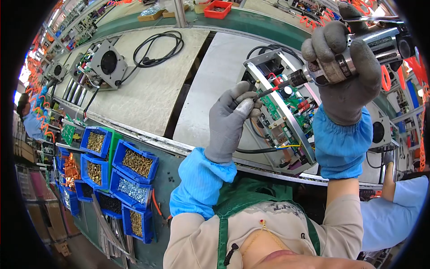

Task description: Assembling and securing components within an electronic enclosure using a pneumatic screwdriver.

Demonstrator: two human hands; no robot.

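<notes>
Blue bins (154, 167) of small metal parts crowd the lower left of my feed, while a fan-fitted unit (108, 62) and a coiled black cord (145, 61) occupy the upper left. A co-worker's light-blue garment (394, 219) shows at lower right. Near center right, an open metal-framed unit (293, 127) of green circuit boards rests on the bench (197, 107), a black cable (257, 151) running along its lower left; I see its upper part blocked by the tool and both gloves. The gloved right hand (345, 85) wraps around a power driver (345, 65) at upper right, whose bit (272, 89) slants down-left in front of the unit. There, the gloved left hand (230, 119) pinches the bit's tip between thumb and fingers; whether a screw sits there, I cannot tell.
</notes>
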